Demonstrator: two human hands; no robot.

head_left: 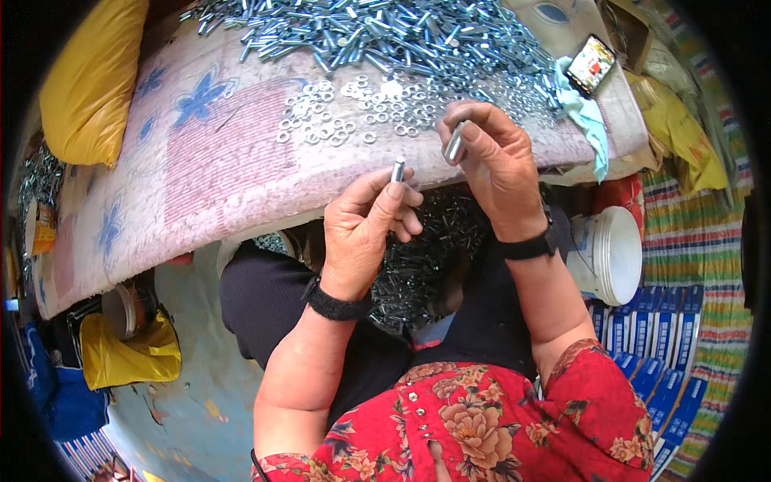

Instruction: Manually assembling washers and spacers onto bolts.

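My left hand (365, 221) pinches a short shiny metal sleeve (397, 170) between thumb and fingers, its end pointing up. To the right and slightly higher, my right hand (499, 161) is closed on another metal piece (455, 145), which looks like a sleeve and is partly covered by the thumb and fingers. The two hands are apart, over the near edge of the cloth-covered table (225, 185). Just beyond them lie flat washers (325, 120) in loose groups. Behind these spreads a big heap of metal sleeves (385, 36). Between my knees is a mass of dark metal pieces (426, 265).
A phone (592, 66) rests beside a light blue cloth (580, 112) at the table's right. A white bucket (622, 257) lies tipped by my right knee, near blue-and-white boxes (662, 321). Yellow sacks (92, 80) stand at the left.
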